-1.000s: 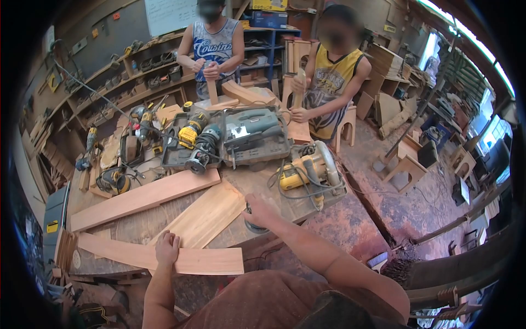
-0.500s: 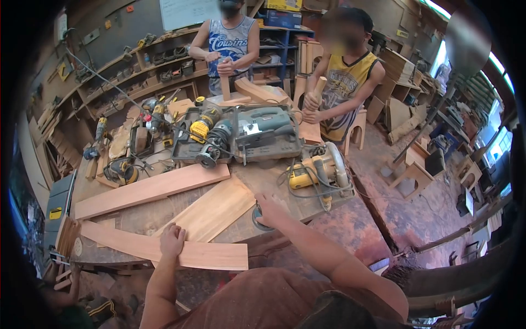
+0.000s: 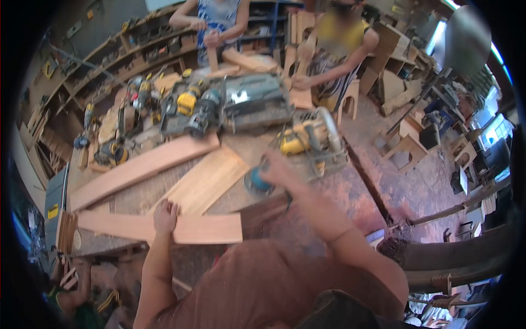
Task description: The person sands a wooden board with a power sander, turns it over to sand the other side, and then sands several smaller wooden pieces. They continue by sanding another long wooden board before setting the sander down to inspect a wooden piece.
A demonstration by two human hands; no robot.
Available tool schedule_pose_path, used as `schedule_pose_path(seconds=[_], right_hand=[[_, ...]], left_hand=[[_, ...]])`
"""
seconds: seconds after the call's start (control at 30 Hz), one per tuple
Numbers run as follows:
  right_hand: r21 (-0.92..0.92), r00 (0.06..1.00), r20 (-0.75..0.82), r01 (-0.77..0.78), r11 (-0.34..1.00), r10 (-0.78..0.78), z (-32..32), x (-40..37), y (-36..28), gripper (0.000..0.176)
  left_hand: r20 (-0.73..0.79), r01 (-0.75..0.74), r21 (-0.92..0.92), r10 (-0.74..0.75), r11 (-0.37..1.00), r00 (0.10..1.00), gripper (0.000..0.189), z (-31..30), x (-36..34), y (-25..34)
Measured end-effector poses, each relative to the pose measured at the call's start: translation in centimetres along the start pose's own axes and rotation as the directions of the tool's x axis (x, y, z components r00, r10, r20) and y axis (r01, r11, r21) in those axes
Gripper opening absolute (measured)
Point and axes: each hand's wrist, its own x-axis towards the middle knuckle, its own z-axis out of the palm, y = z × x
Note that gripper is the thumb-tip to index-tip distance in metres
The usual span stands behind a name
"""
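My left hand (image 3: pixel 166 216) holds a long, slightly curved wooden board (image 3: pixel 208 228) near the table's front edge, its fingers bent over the far side of the board. Over on the right, my right hand (image 3: pixel 275 168) is closed around the top of a teal power sander (image 3: pixel 258 180), partly hidden by the hand and blurred. The sander stands on the table just beyond a second, paler board (image 3: pixel 211 178), whose lower end meets the curved one. A third plank (image 3: pixel 145 171) lies farther left.
Yellow-and-black power tools, a grey-green tool in an open case (image 3: pixel 255 112) and a yellow circular saw (image 3: pixel 301 140) with its cord crowd the table. Two people stand at the far side, gripping wooden pieces. Another person (image 3: pixel 68 299) is low at the left.
The view has tilted down, so the table appears higher. My right hand has shifted slightly, and more of the teal sander shows. My left hand stays on the curved board.
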Motion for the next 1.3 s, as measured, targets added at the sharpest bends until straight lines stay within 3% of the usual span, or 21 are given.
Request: schedule_pose_path(seconds=[0.03, 0.07, 0.1, 0.17, 0.23, 0.27, 0.33, 0.37, 0.43, 0.7, 0.73, 0.77, 0.83, 0.87, 0.9, 0.93, 0.97, 1.03, 1.07, 1.13, 1.3], right_hand=[[0.176, 0.997, -0.066, 0.045, 0.983, -0.034, -0.5, -0.2, 1.9, 0.065], [0.34, 0.995, -0.004, -0.09, 0.936, 0.097, -3.2, -1.4, 1.2, 0.066], [0.363, 0.987, -0.038, -0.132, 0.923, 0.156, -5.4, -2.5, 0.3, 0.067], [0.42, 0.976, -0.157, -0.073, 0.905, 0.152, -6.1, -3.9, 3.5, 0.068], [0.89, 0.97, -0.061, -0.053, 0.452, 0.235, -6.7, -5.8, 5.0, 0.06], [0.892, 0.967, -0.047, -0.072, 0.445, 0.25, -6.6, -6.6, 5.4, 0.06], [1.0, 0.973, 0.002, 0.002, -0.019, 0.23, -6.8, -8.2, 5.8, 0.054], [1.0, 0.969, -0.002, 0.007, -0.017, 0.246, -6.5, -8.7, 5.8, 0.054], [0.944, 0.949, 0.01, 0.095, -0.315, 0.315, -5.8, -9.6, 5.1, 0.048], [0.933, 0.946, -0.032, 0.145, -0.329, 0.324, -4.9, -13.5, 5.7, 0.049], [0.969, 0.942, -0.054, 0.13, -0.21, 0.332, -5.0, -14.2, 6.4, 0.051], [0.99, 0.938, -0.067, 0.103, -0.091, 0.341, -4.6, -15.6, 6.9, 0.052], [0.999, 0.946, -0.011, 0.025, -0.04, 0.325, -4.9, -17.7, 5.4, 0.054], [0.998, 0.953, 0.01, -0.03, 0.061, 0.304, -4.4, -18.8, 4.8, 0.056], [0.984, 0.959, 0.028, -0.076, 0.162, 0.281, -3.6, -19.9, 4.3, 0.058], [0.978, 0.948, 0.063, -0.121, 0.172, 0.312, -2.5, -21.1, 3.8, 0.057], [0.98, 0.942, 0.062, -0.119, 0.157, 0.328, -1.3, -22.2, 3.5, 0.057], [0.945, 0.892, 0.153, -0.259, 0.202, 0.426, 1.3, -24.6, 2.5, 0.055], [0.949, 0.881, 0.144, -0.252, 0.188, 0.451, 2.3, -25.5, 1.9, 0.055], [0.925, 0.827, 0.202, -0.338, 0.176, 0.525, 4.1, -26.2, 0.2, 0.051], [0.915, 0.846, 0.196, -0.34, 0.219, 0.496, 8.3, -26.1, 1.0, 0.054]], left_hand=[[-0.014, 0.004, 0.0, -0.004, 1.0, 1.0, 0.042, -0.5, -0.2, 0.4], [-0.025, 0.011, 0.0, -0.011, 1.0, 1.0, 0.043, -0.7, -0.4, 1.1], [-0.071, -0.026, 0.011, 0.026, 1.0, 0.997, 0.042, -0.5, -0.5, 1.0], [0.004, -0.012, 0.001, 0.012, 1.0, 1.0, 0.04, -1.1, -0.3, 1.3], [0.068, -0.018, 0.016, 0.017, 1.0, 0.998, 0.038, -1.2, 0.1, 1.1], [0.087, -0.013, 0.022, 0.011, 1.0, 0.996, 0.038, -0.9, 0.1, 0.7], [0.008, -0.03, 0.021, 0.03, 0.999, 1.0, 0.036, -0.4, 0.1, 0.2], [0.02, -0.042, 0.019, 0.042, 0.999, 0.999, 0.036, -0.3, 0.2, 0.2], [0.061, 0.025, 0.014, -0.026, 1.0, 0.998, 0.037, -0.5, 0.2, 0.6], [0.096, -0.024, -0.008, 0.025, 1.0, 0.995, 0.038, -0.7, 0.3, 0.7], [0.124, 0.007, -0.022, -0.004, 1.0, 0.992, 0.038, -0.9, 0.1, 0.9], [0.126, -0.064, -0.026, 0.067, 0.998, 0.99, 0.04, -1.0, 0.0, 0.6], [0.129, -0.202, -0.068, 0.21, 0.977, 0.969, 0.046, -0.8, 0.0, 0.4], [0.127, -0.272, -0.104, 0.284, 0.957, 0.95, 0.049, -0.8, -0.2, 0.4], [0.158, -0.387, -0.116, 0.402, 0.915, 0.902, 0.053, -1.1, -0.3, 0.5], [0.186, -0.501, -0.133, 0.518, 0.855, 0.835, 0.058, -1.8, -0.4, 1.0], [0.299, -0.586, -0.146, 0.6, 0.797, 0.742, 0.074, -2.6, -0.5, 1.6], [0.374, -0.691, -0.167, 0.694, 0.703, 0.616, 0.101, -2.9, -1.0, 2.2], [0.391, -0.705, -0.176, 0.706, 0.687, 0.59, 0.101, -2.7, -1.2, 2.3], [0.405, -0.764, -0.159, 0.747, 0.625, 0.527, 0.127, -2.1, -1.8, 2.7], [0.569, -0.776, -0.047, 0.656, 0.628, 0.496, 0.129, -2.4, -2.4, 5.1]])
